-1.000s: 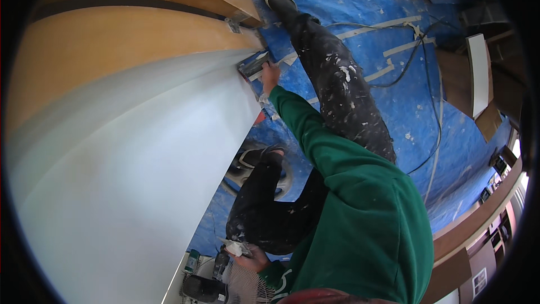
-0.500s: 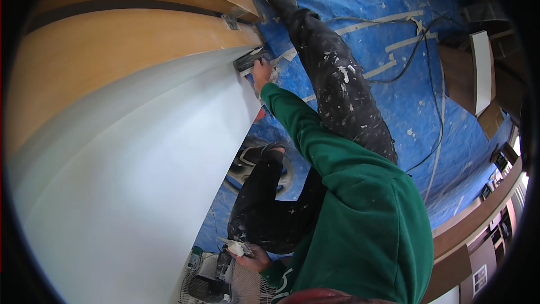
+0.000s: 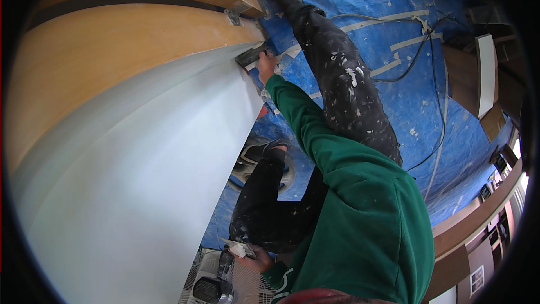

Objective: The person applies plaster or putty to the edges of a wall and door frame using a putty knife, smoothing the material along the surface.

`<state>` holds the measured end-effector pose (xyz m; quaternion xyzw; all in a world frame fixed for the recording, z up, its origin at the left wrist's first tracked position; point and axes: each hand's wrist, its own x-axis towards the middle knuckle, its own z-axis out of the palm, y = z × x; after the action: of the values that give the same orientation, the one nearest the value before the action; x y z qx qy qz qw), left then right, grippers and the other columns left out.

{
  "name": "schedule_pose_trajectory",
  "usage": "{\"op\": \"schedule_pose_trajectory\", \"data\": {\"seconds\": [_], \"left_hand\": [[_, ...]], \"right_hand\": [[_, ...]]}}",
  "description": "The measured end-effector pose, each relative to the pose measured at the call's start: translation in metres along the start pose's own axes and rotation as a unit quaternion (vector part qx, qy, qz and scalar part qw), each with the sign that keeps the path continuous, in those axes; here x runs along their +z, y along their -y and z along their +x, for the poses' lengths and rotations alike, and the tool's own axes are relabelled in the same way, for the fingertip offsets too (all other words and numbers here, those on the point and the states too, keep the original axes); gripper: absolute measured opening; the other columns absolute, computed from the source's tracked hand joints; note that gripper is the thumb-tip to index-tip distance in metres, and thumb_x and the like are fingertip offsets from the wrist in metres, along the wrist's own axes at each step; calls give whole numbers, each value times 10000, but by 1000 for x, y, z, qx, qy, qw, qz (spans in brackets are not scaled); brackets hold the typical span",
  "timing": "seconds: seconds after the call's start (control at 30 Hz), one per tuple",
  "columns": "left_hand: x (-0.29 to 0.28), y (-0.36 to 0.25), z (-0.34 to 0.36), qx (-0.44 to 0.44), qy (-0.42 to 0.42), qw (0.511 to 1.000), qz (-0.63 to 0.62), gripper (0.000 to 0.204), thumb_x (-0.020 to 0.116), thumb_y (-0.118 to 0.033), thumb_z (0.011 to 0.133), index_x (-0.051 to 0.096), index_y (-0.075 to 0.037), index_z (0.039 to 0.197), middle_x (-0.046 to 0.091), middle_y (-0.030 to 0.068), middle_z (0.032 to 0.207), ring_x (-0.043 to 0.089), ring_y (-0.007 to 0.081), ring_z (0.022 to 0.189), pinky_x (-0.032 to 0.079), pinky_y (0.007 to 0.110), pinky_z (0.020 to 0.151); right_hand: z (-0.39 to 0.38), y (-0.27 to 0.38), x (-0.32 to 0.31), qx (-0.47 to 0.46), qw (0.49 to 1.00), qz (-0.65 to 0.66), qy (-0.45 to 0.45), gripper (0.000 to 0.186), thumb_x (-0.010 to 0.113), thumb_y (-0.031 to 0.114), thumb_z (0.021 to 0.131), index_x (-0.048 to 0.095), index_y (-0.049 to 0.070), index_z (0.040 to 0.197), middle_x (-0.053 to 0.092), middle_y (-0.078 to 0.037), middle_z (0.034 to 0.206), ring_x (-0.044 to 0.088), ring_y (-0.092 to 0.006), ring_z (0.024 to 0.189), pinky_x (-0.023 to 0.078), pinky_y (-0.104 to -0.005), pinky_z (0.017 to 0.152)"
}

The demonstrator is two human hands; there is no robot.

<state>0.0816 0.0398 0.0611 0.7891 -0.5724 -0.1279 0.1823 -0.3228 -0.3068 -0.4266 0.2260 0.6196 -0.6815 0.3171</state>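
Nearest the body, the paste-loaded scraper (image 3: 241, 249) is gripped by the left hand (image 3: 259, 260), whose fingers are closed round it; most of the handle is covered. It is held beside the left leg (image 3: 256, 219), near the close end of the long edge of the white wall (image 3: 140, 180). Were the scraper tipped, white paste could be dropped onto the trousers or through the wire cage of the fan (image 3: 247, 290) just below. Whether the fan is running cannot be told.

Farther out, the broad dark blade (image 3: 249, 58) is held by the right hand (image 3: 268, 66), its fingers curled tightly at the blade's near side. The blade is set close to the wall's far corner, where the wooden panel (image 3: 140, 28) and the edge of the blue sheet (image 3: 416, 129) are met; firm contact cannot be made out. Because the arm is stretched so far, pressure could be put on unevenly and a ridge or gouge left. With a careless tilt, the wood could be scraped or the sheet's edge snagged.

Beside that arm, the right leg (image 3: 349, 73) is extended toward the sheet's far edge. Balance could be lost if the sheet were rucked underfoot, or if the foot were caught in the black cable (image 3: 437, 101) beyond.
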Motion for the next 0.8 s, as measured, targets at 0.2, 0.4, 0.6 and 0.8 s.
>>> {"op": "schedule_pose_trajectory", "data": {"seconds": [0.2, 0.4, 0.6, 0.8], "left_hand": [[0, -14, -6, -157, -72, 904, -391, 658, 585, 109, 803, 361, 112, 1422, 535, 264, 1316, 582, 324, 1178, 432, 408, 1041], [5, -26, 9, 41, 34, 997, -50, 619, 569, 107, 810, 379, 118, 1398, 551, 260, 1297, 586, 321, 1165, 424, 394, 1041], [19, -67, 7, 41, 23, 998, 49, 598, 552, 120, 818, 374, 121, 1389, 538, 241, 1320, 581, 296, 1169, 429, 371, 1038], [23, -52, 4, 58, 20, 997, -47, 563, 510, 121, 876, 352, 101, 1416, 502, 224, 1372, 565, 269, 1195, 423, 360, 1060]], "right_hand": [[-18, 31, 12, 168, 967, 171, 85, 281, 599, 96, 892, 616, 55, 1170, 668, -45, 1007, 648, -164, 864, 531, -332, 743], [-32, 61, 12, 133, 969, 194, 74, 318, 597, 81, 886, 615, 73, 1204, 674, -20, 1005, 650, -162, 873, 530, -318, 752], [-66, 95, 17, 48, 992, 89, 75, 334, 616, 83, 873, 640, 24, 1201, 685, -37, 994, 620, -130, 849, 496, -277, 744], [-84, 62, -9, -34, 999, -20, -12, 340, 613, 72, 860, 636, -24, 1186, 682, -78, 1025, 616, -169, 903, 482, -309, 798]]}}
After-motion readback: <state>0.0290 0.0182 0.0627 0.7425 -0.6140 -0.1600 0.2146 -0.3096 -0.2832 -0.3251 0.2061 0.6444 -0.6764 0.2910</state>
